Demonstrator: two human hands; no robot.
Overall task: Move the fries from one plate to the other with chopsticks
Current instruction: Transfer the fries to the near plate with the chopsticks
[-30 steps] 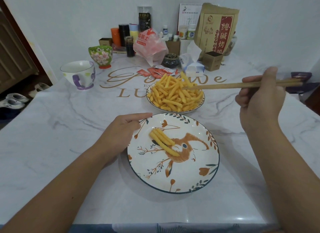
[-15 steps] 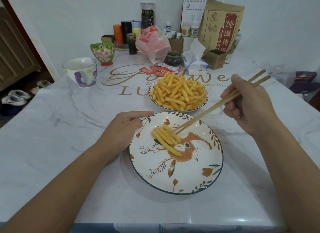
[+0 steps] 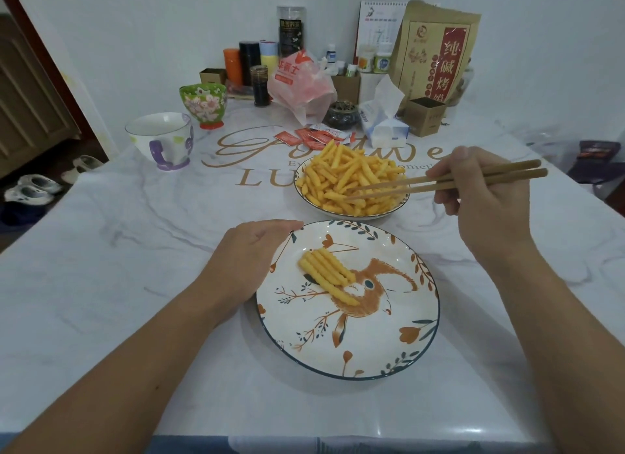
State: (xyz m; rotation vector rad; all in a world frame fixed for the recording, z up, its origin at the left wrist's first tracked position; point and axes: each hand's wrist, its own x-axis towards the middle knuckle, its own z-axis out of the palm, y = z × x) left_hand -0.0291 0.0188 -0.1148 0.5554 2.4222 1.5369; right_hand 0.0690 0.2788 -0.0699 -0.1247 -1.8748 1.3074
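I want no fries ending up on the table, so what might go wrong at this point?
The chopsticks reach into a heaped pile of fries; prodding it may roll loose ones over the far plate rim. A fry pinched near its end could slip out over the gap between the plates. The left hand only rests at the near plate rim, so a bump might shift it.

Two plates, two chopsticks, two cups.
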